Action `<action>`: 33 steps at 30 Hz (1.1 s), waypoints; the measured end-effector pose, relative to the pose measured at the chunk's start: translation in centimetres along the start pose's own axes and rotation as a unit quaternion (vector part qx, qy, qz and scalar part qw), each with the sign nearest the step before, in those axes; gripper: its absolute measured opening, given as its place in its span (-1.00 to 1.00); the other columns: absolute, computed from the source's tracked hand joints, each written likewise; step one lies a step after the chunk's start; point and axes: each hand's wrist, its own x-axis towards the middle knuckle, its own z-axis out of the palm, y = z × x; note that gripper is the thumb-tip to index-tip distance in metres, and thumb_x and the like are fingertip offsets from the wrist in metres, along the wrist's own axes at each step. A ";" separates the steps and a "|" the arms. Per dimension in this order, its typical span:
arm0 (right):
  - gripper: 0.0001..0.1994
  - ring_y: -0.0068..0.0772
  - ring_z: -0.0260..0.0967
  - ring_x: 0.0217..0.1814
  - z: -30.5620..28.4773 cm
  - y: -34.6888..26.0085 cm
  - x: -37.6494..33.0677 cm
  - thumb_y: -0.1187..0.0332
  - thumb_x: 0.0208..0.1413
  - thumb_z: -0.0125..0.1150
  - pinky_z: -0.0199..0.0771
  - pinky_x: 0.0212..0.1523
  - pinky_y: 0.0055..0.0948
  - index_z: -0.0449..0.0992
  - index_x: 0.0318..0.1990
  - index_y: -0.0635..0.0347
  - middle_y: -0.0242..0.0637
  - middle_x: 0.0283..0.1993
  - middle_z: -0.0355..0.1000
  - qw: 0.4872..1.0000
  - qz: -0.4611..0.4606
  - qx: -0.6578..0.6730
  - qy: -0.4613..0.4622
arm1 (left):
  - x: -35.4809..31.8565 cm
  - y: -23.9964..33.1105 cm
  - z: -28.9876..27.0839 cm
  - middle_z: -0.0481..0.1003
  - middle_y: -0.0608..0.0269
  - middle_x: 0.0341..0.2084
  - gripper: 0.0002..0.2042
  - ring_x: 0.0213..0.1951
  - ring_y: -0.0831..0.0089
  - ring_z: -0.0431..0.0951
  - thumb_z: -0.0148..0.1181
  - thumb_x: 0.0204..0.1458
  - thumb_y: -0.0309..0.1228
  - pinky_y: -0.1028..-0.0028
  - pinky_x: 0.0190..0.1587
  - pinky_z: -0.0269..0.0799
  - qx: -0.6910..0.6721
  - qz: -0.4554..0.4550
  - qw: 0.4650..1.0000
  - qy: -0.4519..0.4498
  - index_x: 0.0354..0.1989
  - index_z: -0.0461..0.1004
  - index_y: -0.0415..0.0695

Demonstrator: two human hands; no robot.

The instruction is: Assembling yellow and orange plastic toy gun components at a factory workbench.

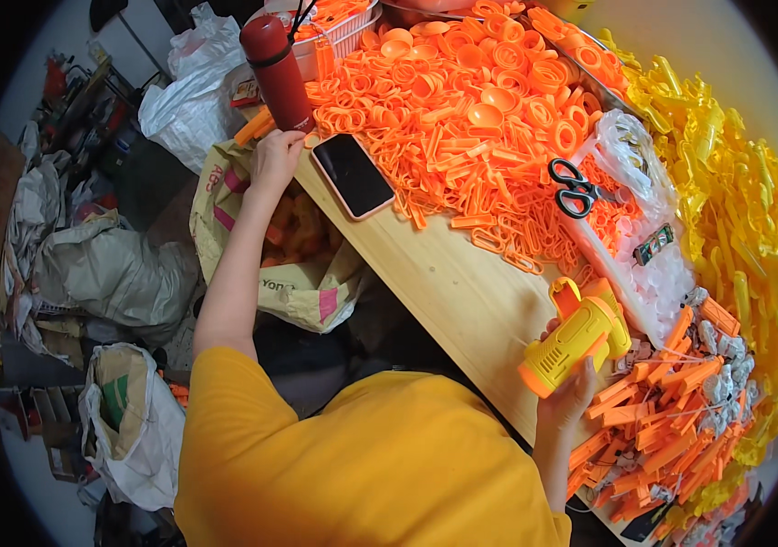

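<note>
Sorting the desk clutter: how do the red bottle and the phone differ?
The red bottle stands upright at the table's edge; the phone lies flat, screen up. The bottle is a dark red cylinder; the phone is a flat slab with black screen and pinkish case. Both sit near the left hand.

The room is brightly and evenly lit from overhead, and colours come out strong and saturated. Shadows are soft; a faint one lies under the phone (352, 175) on the wooden table (462, 292). A pale sheen sits on the phone's dark screen and on the clear plastic bag (631, 155). The fisheye lens bends the table edge and darkens the corners to black. Detail softens toward the rim, where the yellow parts (754, 228) smear slightly.
</note>
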 end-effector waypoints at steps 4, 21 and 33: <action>-0.31 -0.13 0.33 0.14 0.7 0.6 0.2 0.05 0.08 0.15 0.38 0.13 -0.17 0.12 0.29 0.21 0.03 0.14 0.31 0.999 -0.002 -0.001 0.036 | 0.5 0.4 1.6 0.51 0.15 -0.36 -0.84 -0.24 0.12 0.55 0.21 0.02 -0.29 0.22 -0.20 0.47 0.047 -0.011 0.995 -0.089 -0.29 0.61 -0.05; -0.37 0.08 0.35 0.05 -0.3 -0.3 1.7 -0.13 0.14 -0.08 0.38 0.05 0.18 0.16 0.29 -0.01 -0.07 0.11 0.32 0.979 0.027 0.198 0.049 | -4.1 13.2 -1.6 0.47 0.03 -0.18 -0.88 -0.14 0.20 0.57 -0.04 0.17 -0.49 0.30 -0.09 0.56 -0.694 -0.197 0.676 -0.150 -0.16 0.34 -0.22; -0.23 -0.07 0.42 0.00 -2.0 -0.8 0.8 -0.16 0.02 0.19 0.49 -0.01 0.07 0.13 0.30 0.03 -0.11 0.08 0.32 0.975 -0.037 0.213 0.050 | -14.6 30.1 4.0 0.49 0.08 -0.25 -0.81 -0.15 0.29 0.53 0.05 0.17 -0.49 0.29 0.06 0.48 -0.728 -0.394 0.348 -0.440 -0.09 0.35 -0.30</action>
